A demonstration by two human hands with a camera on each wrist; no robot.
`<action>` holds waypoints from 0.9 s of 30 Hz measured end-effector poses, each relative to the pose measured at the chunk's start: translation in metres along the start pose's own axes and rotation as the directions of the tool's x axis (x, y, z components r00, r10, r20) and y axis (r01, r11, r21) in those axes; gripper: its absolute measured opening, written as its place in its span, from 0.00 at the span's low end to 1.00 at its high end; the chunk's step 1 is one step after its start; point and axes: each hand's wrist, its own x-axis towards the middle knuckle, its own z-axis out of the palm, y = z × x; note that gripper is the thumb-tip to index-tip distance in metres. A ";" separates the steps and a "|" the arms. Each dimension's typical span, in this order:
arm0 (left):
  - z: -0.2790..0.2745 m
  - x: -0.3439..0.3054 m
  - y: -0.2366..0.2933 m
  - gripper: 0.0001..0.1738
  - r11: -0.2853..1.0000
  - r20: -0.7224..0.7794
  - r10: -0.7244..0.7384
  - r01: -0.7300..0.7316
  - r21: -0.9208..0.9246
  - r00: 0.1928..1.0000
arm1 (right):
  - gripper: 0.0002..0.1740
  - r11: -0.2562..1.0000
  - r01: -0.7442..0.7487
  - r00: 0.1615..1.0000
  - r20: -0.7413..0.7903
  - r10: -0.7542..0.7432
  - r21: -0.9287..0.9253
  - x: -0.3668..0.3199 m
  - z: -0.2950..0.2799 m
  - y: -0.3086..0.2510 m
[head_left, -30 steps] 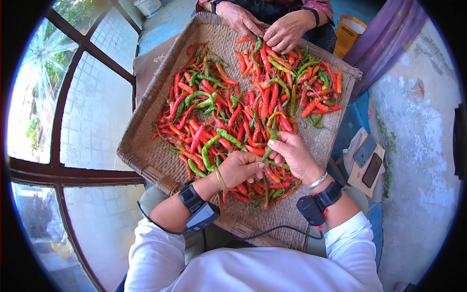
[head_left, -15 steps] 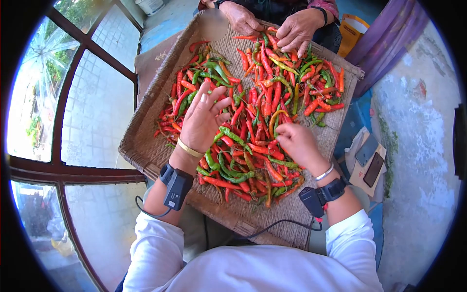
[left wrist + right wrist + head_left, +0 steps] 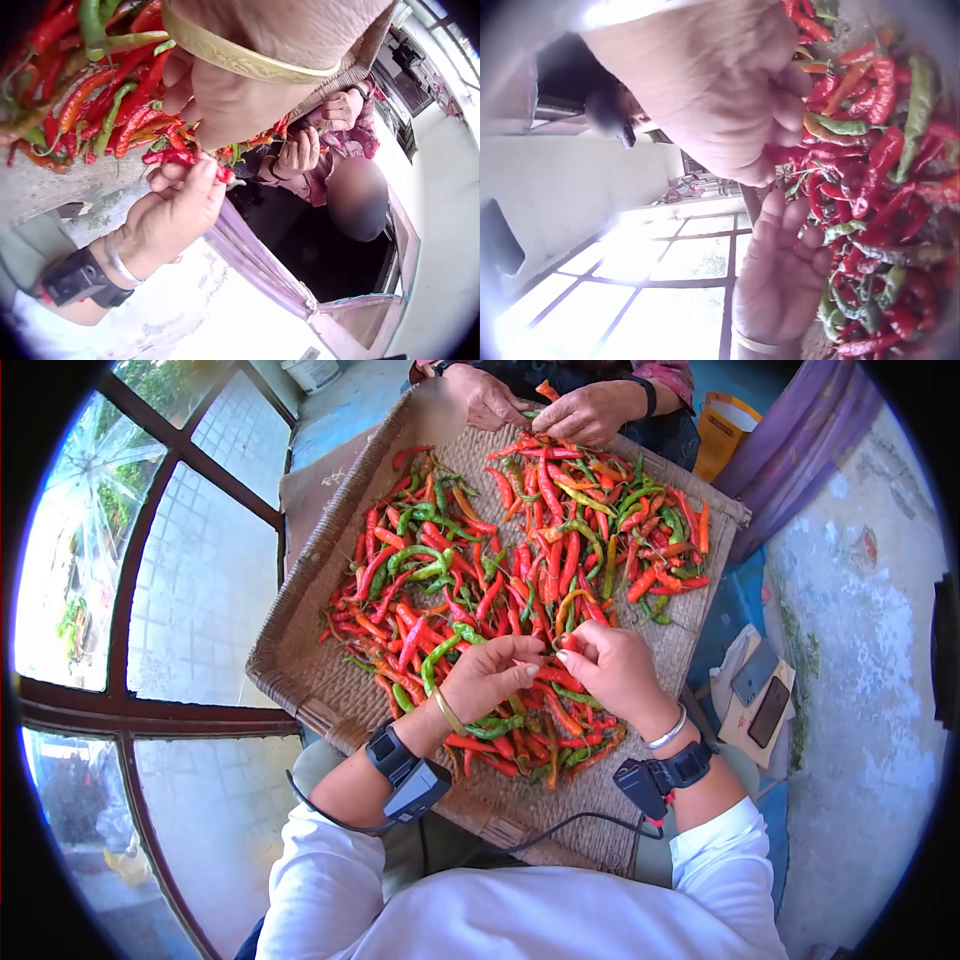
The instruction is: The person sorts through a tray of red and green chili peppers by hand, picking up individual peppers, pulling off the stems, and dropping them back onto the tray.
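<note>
In the head view the right hand pinches a red chili between thumb and fingers, above the heap of peppers. The left wrist view shows that chili, its pale stem end sticking out past the thumb of the right hand. Just left of it the left hand hovers with bent, relaxed fingers, thumb and fingertips close to the chili. From the right wrist, the left hand shows its palm, with nothing visible in it. Whether its fingertips touch the chili is hidden.
A woven tray bears the red and green peppers. Across it, another person's hands handle a pepper at the far rim. Two phones lie to the right, near a purple curtain. Framed windows stand on the left.
My left hand has come down and right from over the pile to beside the right hand, its raised fingers now bent. A red chili now shows in the right hand. The other person's hands moved slightly back.
</note>
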 end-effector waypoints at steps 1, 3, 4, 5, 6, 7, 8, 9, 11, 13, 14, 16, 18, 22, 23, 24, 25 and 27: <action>0.002 0.001 -0.003 0.17 1.000 0.042 0.014 -0.014 0.006 0.999 | 0.06 0.944 -0.143 0.989 0.066 0.130 0.296 -0.001 0.002 0.002; 0.008 0.000 -0.004 0.18 0.999 0.089 0.036 -0.038 0.026 0.995 | 0.07 0.785 -0.283 0.959 0.161 0.233 0.551 -0.003 0.002 0.002; 0.010 -0.002 0.000 0.17 0.997 0.151 -0.038 0.028 0.068 0.988 | 0.07 0.552 -0.411 0.910 0.291 0.295 0.726 -0.003 0.003 -0.003; 0.012 -0.003 0.001 0.17 0.989 0.209 -0.115 0.093 0.115 0.971 | 0.07 0.263 -0.510 0.849 0.428 0.311 0.819 -0.004 0.003 -0.005; 0.015 -0.003 0.000 0.14 0.986 0.207 -0.112 0.083 0.146 0.972 | 0.08 0.265 -0.524 0.844 0.452 0.289 0.809 -0.006 0.006 -0.003; 0.015 -0.004 -0.002 0.14 0.986 0.209 -0.113 0.084 0.146 0.971 | 0.08 0.264 -0.524 0.844 0.451 0.290 0.810 -0.008 0.007 -0.003; 0.013 -0.005 -0.005 0.13 0.983 0.192 -0.130 0.100 0.156 0.973 | 0.08 0.231 -0.537 0.833 0.466 0.299 0.811 -0.008 0.008 -0.004; 0.013 -0.006 -0.006 0.12 0.979 0.175 -0.147 0.118 0.166 0.974 | 0.09 0.198 -0.550 0.821 0.482 0.306 0.812 -0.008 0.008 -0.005; 0.015 -0.008 -0.008 0.11 0.985 0.175 -0.163 0.149 0.092 0.971 | 0.09 0.210 -0.563 0.815 0.494 0.304 0.800 -0.010 0.010 -0.003; 0.016 -0.009 -0.008 0.11 0.983 0.179 -0.180 0.180 0.017 0.967 | 0.09 0.222 -0.575 0.808 0.505 0.303 0.787 -0.011 0.012 0.000; 0.017 -0.011 -0.006 0.10 0.974 0.148 -0.224 0.225 0.011 0.963 | 0.10 0.188 -0.571 0.813 0.521 0.259 0.799 -0.012 0.014 0.000; 0.017 -0.013 -0.002 0.10 0.963 0.116 -0.268 0.269 0.001 0.956 | 0.11 0.145 -0.537 0.831 0.492 0.259 0.831 -0.011 0.011 0.002; 0.011 -0.010 0.007 0.10 0.966 0.088 -0.256 0.251 0.065 0.963 | 0.14 0.222 -0.491 0.840 0.390 0.378 0.843 -0.003 -0.003 0.007; -0.018 0.011 0.036 0.15 0.952 -0.135 0.106 -0.139 -0.272 0.985 | 0.13 0.548 -0.459 0.858 0.189 0.478 0.699 0.006 -0.020 0.028; -0.025 0.016 0.038 0.21 0.890 -0.248 0.211 -0.291 -0.352 0.945 | 0.13 0.851 -0.390 0.918 0.077 0.389 0.353 0.005 -0.020 0.032; -0.030 0.016 0.041 0.22 0.866 -0.295 0.211 -0.318 -0.386 0.932 | 0.13 0.965 -0.251 0.967 0.020 0.253 -0.077 0.005 -0.019 0.035; -0.035 0.015 0.043 0.23 0.841 -0.342 0.208 -0.346 -0.416 0.916 | 0.13 0.965 -0.250 0.968 0.017 0.252 -0.080 0.003 -0.018 0.034; -0.040 0.017 0.028 0.21 0.855 -0.357 0.184 -0.328 -0.402 0.916 | 0.15 0.862 -0.152 0.951 0.165 0.260 -0.483 -0.004 -0.013 0.031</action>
